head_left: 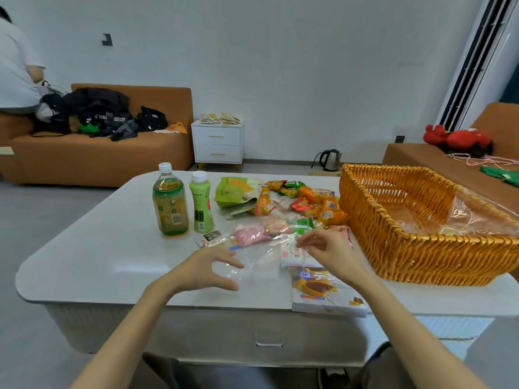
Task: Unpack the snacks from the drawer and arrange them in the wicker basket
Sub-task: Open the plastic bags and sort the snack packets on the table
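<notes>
White, round-cornered coffee table (84, 262) across the middle of the frame. Left of centre, upright and side by side: a green tea bottle (170, 203) and a light-green bottle (201, 203). At centre, a heap of snack packets (280, 200); nearer, a pink packet (248, 237) and a clear plastic bag (252, 265). At the near edge, a dessert box (323, 293). At right, a wicker basket (421, 248).
</notes>
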`<state>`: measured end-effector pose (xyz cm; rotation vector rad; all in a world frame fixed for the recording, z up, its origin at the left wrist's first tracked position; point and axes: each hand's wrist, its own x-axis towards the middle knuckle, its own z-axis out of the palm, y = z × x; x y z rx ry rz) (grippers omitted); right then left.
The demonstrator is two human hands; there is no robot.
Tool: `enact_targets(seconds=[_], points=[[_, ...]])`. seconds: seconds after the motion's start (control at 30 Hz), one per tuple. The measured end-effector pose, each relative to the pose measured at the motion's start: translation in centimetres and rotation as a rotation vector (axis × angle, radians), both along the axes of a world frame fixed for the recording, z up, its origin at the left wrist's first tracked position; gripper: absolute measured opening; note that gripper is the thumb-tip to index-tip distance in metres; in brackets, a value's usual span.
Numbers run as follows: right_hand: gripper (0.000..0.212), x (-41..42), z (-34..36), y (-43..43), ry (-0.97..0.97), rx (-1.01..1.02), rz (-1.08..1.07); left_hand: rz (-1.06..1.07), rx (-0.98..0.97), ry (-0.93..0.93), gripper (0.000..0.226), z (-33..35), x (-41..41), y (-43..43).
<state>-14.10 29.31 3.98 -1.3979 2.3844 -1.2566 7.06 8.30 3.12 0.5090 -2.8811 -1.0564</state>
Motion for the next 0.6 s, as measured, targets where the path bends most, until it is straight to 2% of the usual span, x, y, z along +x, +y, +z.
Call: enact_targets(seconds=[0.07,0.13,0.2,0.3,0.4,0.47,0.5,0.53,0.6], points=[[0.040,-0.5,-1.4,-0.2,-0.043,0.074,-0.021,0.158,0.066,0.103,0.054,-1.2,-0.5,0.0],[0.038,-1.0,-2.3,-0.5,-0.028,0.125,-0.080,0.358,0.019,0.193,0.047,-1.8,-1.5,-0.1],[0.028,-1.3,-2.8,-0.8,-0.029,0.135,-0.152,0.497,0.055,0.127,0.046,-2.5,-2.6,-0.8],[0.006,-1.8,-3.5,-0.9,-0.047,0.184,-0.208,0.581,0.137,-0.045,0.047,-4.1,-4.1,-2.0],[0.028,-2.0,-4.0,-1.4,-0.016,0.296,-0.259,0.613,0.195,-0.049,0.043,-5.4,-5.6,-2.5],[0.040,-1.7,-3.8,-1.9,-0.031,0.334,-0.278,0.629,0.355,0.050,0.025,-5.5,-6.6,-2.4],[0.045,-1.7,-3.9,-2.2,-0.043,0.349,-0.275,0.639,0.421,0.078,0.024,-5.3,-6.9,-2.2],[0.049,-1.6,-3.9,-2.5,-0.068,0.359,-0.270,0.649,0.464,0.120,0.023,-5.3,-7.1,-2.3],[0.052,-1.6,-4.0,-2.9,-0.197,0.303,-0.254,0.642,0.565,0.213,0.006,-5.1,-7.5,-2.5]])
